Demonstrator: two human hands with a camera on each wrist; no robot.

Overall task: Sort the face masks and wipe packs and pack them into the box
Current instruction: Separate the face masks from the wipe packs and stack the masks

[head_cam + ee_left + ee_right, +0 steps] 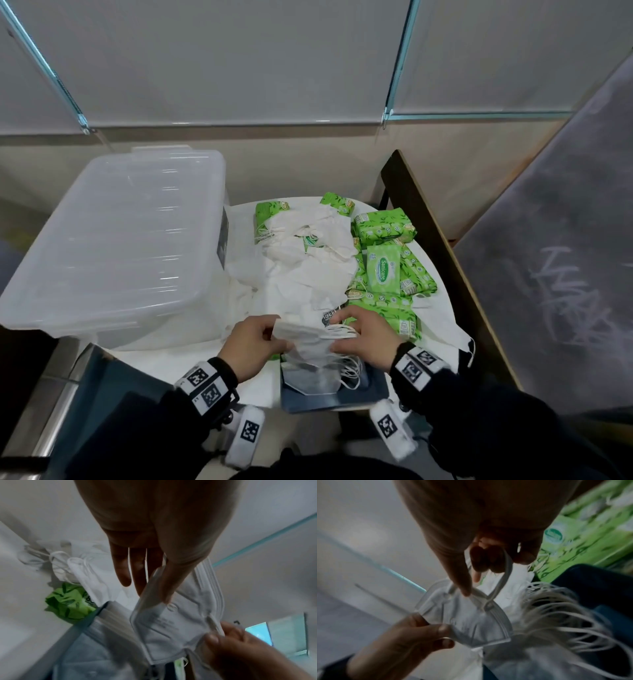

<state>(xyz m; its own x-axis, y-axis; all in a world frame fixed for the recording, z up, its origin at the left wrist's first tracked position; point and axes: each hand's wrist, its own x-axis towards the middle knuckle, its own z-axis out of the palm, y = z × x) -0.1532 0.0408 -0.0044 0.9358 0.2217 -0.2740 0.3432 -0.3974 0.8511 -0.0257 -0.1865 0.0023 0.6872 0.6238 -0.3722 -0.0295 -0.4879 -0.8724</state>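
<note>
Both hands hold a small stack of folded white face masks [301, 334] just above a dark blue box [373, 390] at the table's near edge. My left hand [270, 337] grips the stack's left end between thumb and fingers [164, 588]. My right hand [337, 339] pinches its right end at the ear loops [498, 588]. More masks with loose ear loops [556, 608] lie in the blue box. A loose heap of white masks [308, 267] covers the table's middle. Green wipe packs [387, 270] lie to its right.
A large clear plastic storage bin [113, 240] stands at the left of the white round table [442, 325]. One green wipe pack [68, 605] lies by the blue box's left corner. A dark board with a wooden edge [548, 257] leans at the right. A wall is close behind.
</note>
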